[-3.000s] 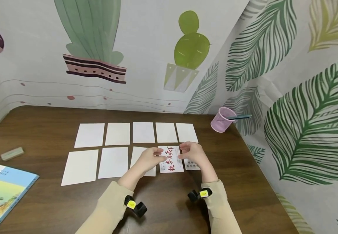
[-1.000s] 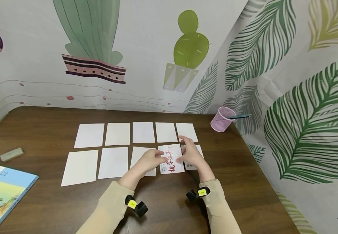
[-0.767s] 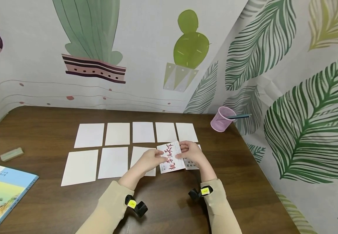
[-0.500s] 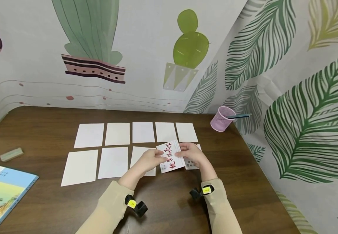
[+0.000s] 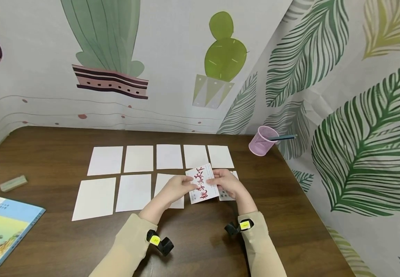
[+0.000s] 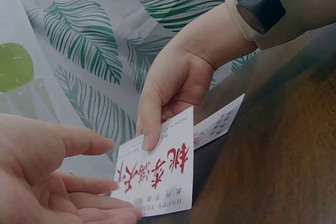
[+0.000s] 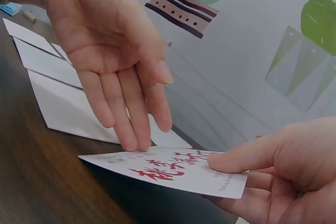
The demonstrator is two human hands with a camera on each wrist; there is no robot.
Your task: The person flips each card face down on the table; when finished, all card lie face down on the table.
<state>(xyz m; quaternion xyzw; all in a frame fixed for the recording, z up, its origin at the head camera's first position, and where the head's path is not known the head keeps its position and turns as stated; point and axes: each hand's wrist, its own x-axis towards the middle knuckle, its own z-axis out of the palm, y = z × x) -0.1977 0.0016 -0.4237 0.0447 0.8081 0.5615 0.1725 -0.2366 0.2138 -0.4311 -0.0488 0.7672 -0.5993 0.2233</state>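
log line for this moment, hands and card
right hand: pinches red-lettered card, lifted | left hand: open, fingertips under card edge | table: blank cards in rows

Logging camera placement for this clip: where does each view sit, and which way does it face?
Head: worn high, facing forward and down at the table; both hands and sleeves show.
Left wrist: low, facing the right hand pinching the red-lettered card; left hand in foreground.
Right wrist: low, facing the open left hand; right hand at the corner.
All share that card.

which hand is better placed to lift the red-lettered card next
Right. The right hand already pinches the card by its edge; the left hand is open, fingertips only touching it.
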